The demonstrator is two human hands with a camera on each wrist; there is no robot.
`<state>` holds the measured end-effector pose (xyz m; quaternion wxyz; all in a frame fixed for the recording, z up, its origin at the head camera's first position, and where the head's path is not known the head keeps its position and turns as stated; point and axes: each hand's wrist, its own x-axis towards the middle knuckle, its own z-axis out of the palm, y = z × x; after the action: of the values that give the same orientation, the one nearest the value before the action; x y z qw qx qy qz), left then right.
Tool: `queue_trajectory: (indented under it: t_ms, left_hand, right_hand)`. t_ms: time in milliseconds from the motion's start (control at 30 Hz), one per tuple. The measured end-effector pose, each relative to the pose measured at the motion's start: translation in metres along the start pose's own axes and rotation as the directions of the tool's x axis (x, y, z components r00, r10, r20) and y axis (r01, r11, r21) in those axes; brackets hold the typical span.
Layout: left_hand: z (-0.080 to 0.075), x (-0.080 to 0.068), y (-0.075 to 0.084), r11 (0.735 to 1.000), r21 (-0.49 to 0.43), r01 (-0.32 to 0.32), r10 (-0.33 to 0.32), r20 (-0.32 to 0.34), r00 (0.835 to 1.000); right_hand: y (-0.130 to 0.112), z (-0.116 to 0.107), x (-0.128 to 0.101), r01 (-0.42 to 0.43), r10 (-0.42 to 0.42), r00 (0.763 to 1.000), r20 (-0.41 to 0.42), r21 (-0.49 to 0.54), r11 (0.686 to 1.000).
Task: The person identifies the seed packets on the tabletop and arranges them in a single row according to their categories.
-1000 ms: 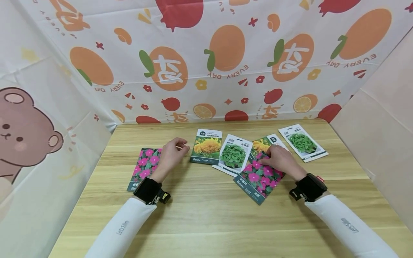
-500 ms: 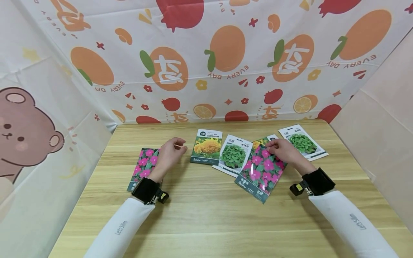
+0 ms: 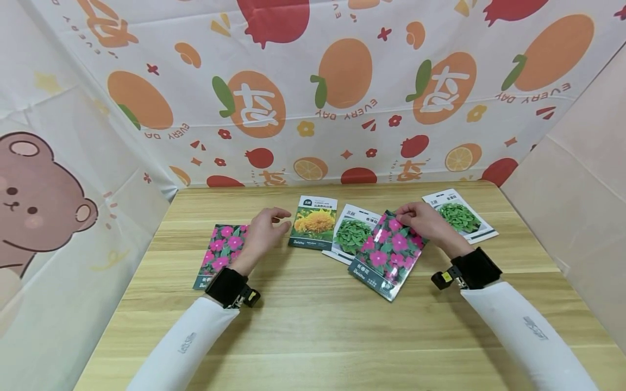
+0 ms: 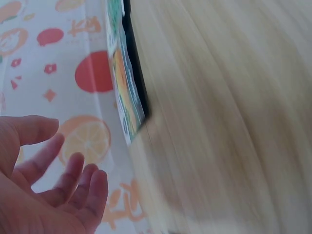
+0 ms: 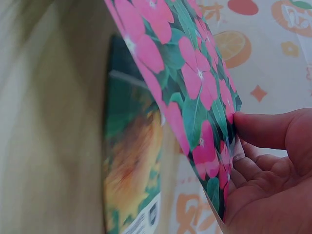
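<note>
My right hand [image 3: 425, 225] pinches the top edge of a seed packet with pink flowers [image 3: 388, 255], thumb on its printed face. In the right wrist view this packet hangs tilted over a yellow-flower seed packet [image 5: 131, 161], which it hides in the head view. It also overlaps a white packet with green leaves [image 3: 352, 237]. My left hand [image 3: 263, 233] holds nothing, its fingers loosely bent above the table. Left of that hand lies another pink-flower packet [image 3: 221, 251], partly covered by hand and wrist. Just beyond its fingertips is a yellow-flower packet [image 3: 313, 224].
Another green-leaf packet [image 3: 458, 217] lies at the back right of the wooden table [image 3: 313, 326]. A fruit-printed cloth [image 3: 293, 157] hangs along the far edge. Pale cloth walls stand at both sides, the left one bearing a bear print [image 3: 39, 195].
My right hand has drawn the pink-flower packet up and slightly left, so it now covers the yellow packet behind it. My left hand has shifted slightly right.
</note>
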<state>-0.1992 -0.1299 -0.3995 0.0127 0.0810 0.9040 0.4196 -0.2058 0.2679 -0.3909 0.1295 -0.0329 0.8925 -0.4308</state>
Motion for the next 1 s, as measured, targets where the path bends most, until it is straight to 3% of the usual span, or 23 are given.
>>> queue_trajectory:
  t_ms: [233, 467, 667, 833, 1000]
  left_hand:
    - [0.027, 0.002, 0.022, 0.992, -0.072, -0.104, 0.113, 0.132, 0.985]
    - [0.052, 0.006, 0.036, 0.974, -0.217, -0.065, 0.119, 0.244, 0.962]
    - [0.061, 0.004, 0.039, 0.938, -0.345, 0.014, 0.074, 0.241, 0.968]
    - [0.063, 0.003, 0.036, 0.922, -0.382, 0.060, 0.025, 0.215, 0.976]
    - [0.061, 0.001, 0.035, 0.907, -0.410, 0.094, 0.001, 0.227, 0.974]
  right_hand:
    - [-0.031, 0.015, 0.012, 0.019, -0.019, 1.000, -0.005, -0.043, 0.999]
    - [-0.054, 0.032, 0.021, 0.058, -0.058, 0.998, 0.021, -0.001, 0.998]
    - [-0.064, 0.042, 0.026, 0.064, -0.065, 0.997, 0.040, 0.035, 0.997]
    - [-0.069, 0.047, 0.029, 0.060, -0.061, 0.996, 0.058, 0.028, 0.998]
    - [-0.073, 0.052, 0.030, 0.040, -0.042, 0.997, 0.065, 0.033, 0.999]
